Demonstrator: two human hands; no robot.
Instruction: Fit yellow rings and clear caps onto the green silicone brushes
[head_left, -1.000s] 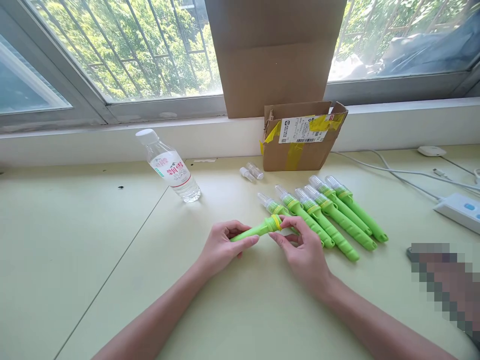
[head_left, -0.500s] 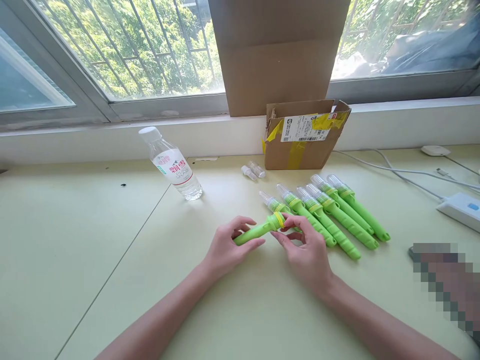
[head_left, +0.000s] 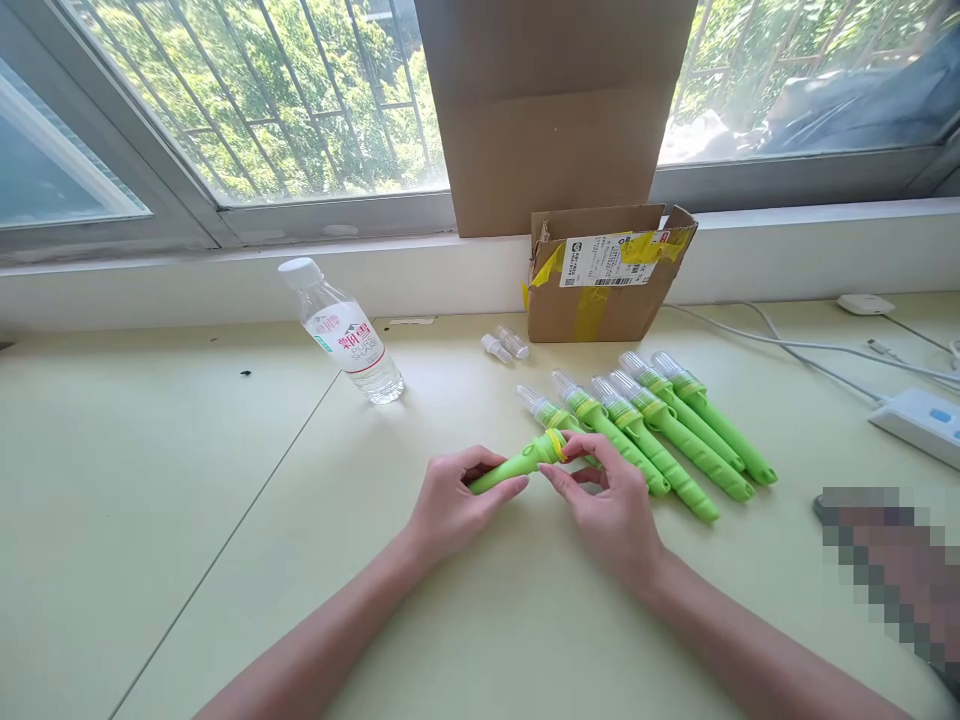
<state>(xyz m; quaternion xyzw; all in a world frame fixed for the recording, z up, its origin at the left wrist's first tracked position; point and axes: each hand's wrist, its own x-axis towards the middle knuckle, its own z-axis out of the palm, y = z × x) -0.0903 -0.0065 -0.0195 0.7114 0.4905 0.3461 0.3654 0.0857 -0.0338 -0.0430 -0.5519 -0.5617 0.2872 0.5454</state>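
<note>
Over the table, my left hand point(head_left: 461, 500) is wrapped round a green plastic handle point(head_left: 517, 466), thumb along its near side. A yellow ring point(head_left: 556, 444) circles the handle's wider right end, which bears no clear cap. The fingertips of my right hand point(head_left: 611, 500) pinch at this ring from the right. Close behind and beside my right hand lie several similar green handles point(head_left: 675, 465) in a slanting row, with clear ribbed caps point(head_left: 634, 388) on their far ends. My right hand partly hides the leftmost ones.
Two small clear plastic pieces point(head_left: 511, 343) lie before an open cardboard box point(head_left: 585, 310). A water bottle point(head_left: 352, 345) stands at the left. Cables point(head_left: 780, 340) run to a white power strip point(head_left: 919, 425) at the right, and a pixelated object point(head_left: 892, 570) lies nearer.
The green handle has turned slightly, and a small loop on its side shows more clearly. Both hands keep nearly the same place and hold.
</note>
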